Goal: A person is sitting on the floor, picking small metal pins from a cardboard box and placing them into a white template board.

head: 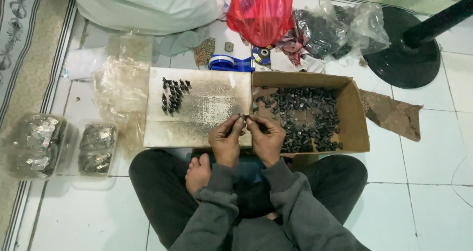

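Both hands [246, 133] pinching small dark part [245, 117], cardboard box [355, 118] beside board [207, 108]

One cardboard box [357, 118], one board [197, 128], two clear tubs [34, 145], one red bag [261, 12], one tape dispenser [231, 63].

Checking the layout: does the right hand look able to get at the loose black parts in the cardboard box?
Probably yes: the right hand sits at the open box edge, black parts uncovered alongside.
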